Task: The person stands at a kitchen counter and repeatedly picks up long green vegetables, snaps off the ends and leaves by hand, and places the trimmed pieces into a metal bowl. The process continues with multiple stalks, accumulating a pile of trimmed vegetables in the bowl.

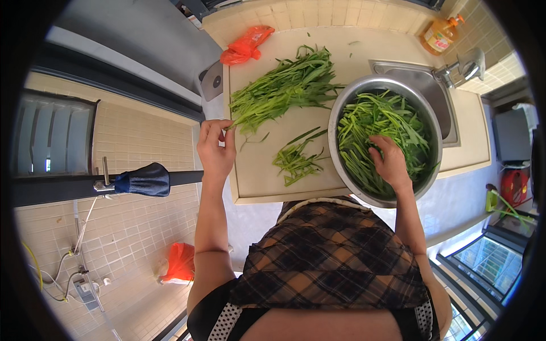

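My left hand [216,147] is at the counter's left edge, thumb and fingertips pinching the end of a green stem. That stem belongs to a loose pile of long-stemmed leafy greens [290,87], which look like water spinach. Over a round metal basin [334,128] hangs my right hand [389,161], thumb and fingers apart, with nothing visible between them. Cut greens [384,113] fill the basin, close under the right fingertips; whether they touch is unclear. A smaller heap of short stem pieces [298,164] lies between the pile and the basin.
The basin overlaps a steel sink [443,98] with a faucet [458,70]. An orange pump bottle [439,36] stands in the back right corner. A red plastic bag [247,44] lies at the counter's [256,183] back left. Left of me, a blue cloth [143,180] hangs on a dark rail.
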{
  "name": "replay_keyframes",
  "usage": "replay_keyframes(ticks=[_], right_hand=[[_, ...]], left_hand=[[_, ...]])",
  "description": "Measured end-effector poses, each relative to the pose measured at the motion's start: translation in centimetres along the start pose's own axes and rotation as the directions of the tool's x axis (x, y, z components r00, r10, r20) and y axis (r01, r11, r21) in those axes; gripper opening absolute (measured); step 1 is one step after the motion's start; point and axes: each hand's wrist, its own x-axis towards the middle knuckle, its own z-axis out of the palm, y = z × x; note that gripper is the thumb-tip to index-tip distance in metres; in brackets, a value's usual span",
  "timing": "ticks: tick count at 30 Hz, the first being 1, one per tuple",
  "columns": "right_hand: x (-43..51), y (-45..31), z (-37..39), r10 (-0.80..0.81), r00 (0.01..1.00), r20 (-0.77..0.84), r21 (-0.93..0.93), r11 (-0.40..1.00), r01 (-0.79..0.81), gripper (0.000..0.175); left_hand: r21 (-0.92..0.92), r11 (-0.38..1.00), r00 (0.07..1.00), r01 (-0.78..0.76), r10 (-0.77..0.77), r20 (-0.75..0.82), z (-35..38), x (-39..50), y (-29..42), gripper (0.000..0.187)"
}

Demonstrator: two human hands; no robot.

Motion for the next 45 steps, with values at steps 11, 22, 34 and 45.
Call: replay_keyframes(ticks=[11, 22, 34, 45], right_hand=[[4.1, -7.1, -0.6, 0.063, 0.990, -0.126, 0.627, 0.779, 0.030, 0.023], [5.0, -6.5, -1.4, 0.367, 0.928, -0.068, 0.897, 0.429, -0.104, 0.008], [-2.6, -0.8, -8.6, 0.128, 0.924, -0.360, -0.154, 0.969, -0.194, 0.009], [3.3, -5.3, -9.1, -0.510, 0.784, -0.354, -0.295, 0.857, 0.423, 0.024]], left_hand=[[-0.120, 0.985, 0.985, -0.124, 0.107, -0.136, 2.1, -1.0, 4.7, 0.017], [-0.244, 0.950, 0.979, -0.194, 0.173, -0.105, 4.7, -1.4, 7.4, 0.019], [-0.414, 0.909, 0.998, -0.053, 0.042, -0.036, 6.1, -1.9, 7.0, 0.019], [-0.571, 0.821, 0.986, -0.006, 0.101, 0.135, 7.9, -2.5, 9.1, 0.020]])
